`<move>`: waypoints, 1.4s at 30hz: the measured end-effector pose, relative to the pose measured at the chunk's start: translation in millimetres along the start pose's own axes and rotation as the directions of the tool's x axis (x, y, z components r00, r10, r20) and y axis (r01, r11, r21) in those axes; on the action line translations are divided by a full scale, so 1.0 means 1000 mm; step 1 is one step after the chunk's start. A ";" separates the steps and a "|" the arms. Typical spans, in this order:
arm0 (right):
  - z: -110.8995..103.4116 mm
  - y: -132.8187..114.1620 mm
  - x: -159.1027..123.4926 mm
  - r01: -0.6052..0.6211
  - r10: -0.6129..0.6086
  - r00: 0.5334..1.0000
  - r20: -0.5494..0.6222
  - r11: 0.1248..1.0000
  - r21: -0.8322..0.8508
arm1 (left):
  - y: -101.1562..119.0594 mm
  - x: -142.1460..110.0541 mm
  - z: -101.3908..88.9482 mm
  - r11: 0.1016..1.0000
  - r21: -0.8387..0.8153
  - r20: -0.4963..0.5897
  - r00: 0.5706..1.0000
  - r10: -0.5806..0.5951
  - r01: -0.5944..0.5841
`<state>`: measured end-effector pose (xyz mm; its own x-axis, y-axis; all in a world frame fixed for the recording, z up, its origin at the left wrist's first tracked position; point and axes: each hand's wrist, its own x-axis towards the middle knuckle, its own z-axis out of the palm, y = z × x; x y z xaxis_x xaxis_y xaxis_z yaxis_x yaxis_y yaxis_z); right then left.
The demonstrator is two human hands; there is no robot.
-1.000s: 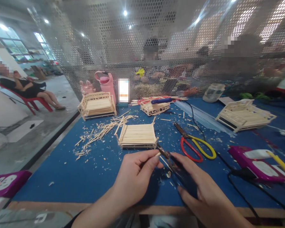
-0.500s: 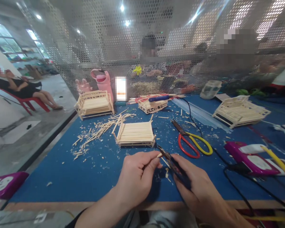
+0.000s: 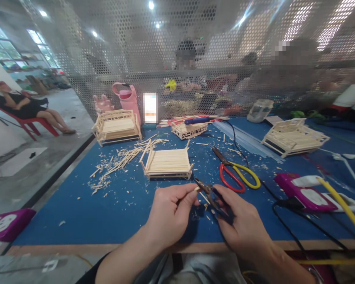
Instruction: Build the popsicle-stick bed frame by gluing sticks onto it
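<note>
My left hand [image 3: 173, 213] pinches a short pale wooden stick [image 3: 197, 189] between thumb and fingertips. Wrapped around the dark handles of a pair of cutting pliers [image 3: 214, 199] is my right hand [image 3: 242, 217]. The pliers' jaws are at the stick's tip, close to my left fingertips. Just beyond my hands stands a small stick-built frame [image 3: 168, 162] with a slatted flat top and upright corner sticks. Scissors [image 3: 238, 173] with one red and one yellow handle lie to the right of it.
Loose sticks [image 3: 127, 159] and chips lie left of the frame. Similar stick models stand at back left [image 3: 116, 128], back centre [image 3: 187, 129] and right [image 3: 294, 138]. A purple power strip [image 3: 306, 193] with cables lies at right. A perforated metal screen [image 3: 130, 51] rises behind; a person sits at far left.
The pliers' handles have spread a little wider in my right hand. My left hand keeps its pinch on the stick. The whole view has shifted slightly.
</note>
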<state>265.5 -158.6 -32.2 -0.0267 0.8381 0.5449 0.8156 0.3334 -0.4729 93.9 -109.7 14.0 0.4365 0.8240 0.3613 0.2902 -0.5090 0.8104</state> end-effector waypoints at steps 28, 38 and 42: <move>-0.006 0.001 0.000 -0.057 0.058 0.991 0.119 0.998 -0.018 | -0.001 0.001 0.002 1.000 0.022 0.074 0.997 -0.019 0.018; -0.012 -0.009 0.007 -0.199 0.141 0.943 0.301 0.965 0.172 | -0.003 0.001 0.005 0.995 0.011 0.087 0.992 -0.097 0.096; -0.001 -0.008 -0.004 -0.297 0.200 0.924 0.325 0.912 0.282 | -0.003 0.004 0.006 0.991 0.010 0.104 0.985 -0.136 0.136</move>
<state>259.3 -164.8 -29.6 -0.0491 0.9816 0.1844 0.5889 0.1775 -0.7885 100.1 -106.5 9.8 0.4789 0.8554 0.1975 0.3555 -0.3946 0.8473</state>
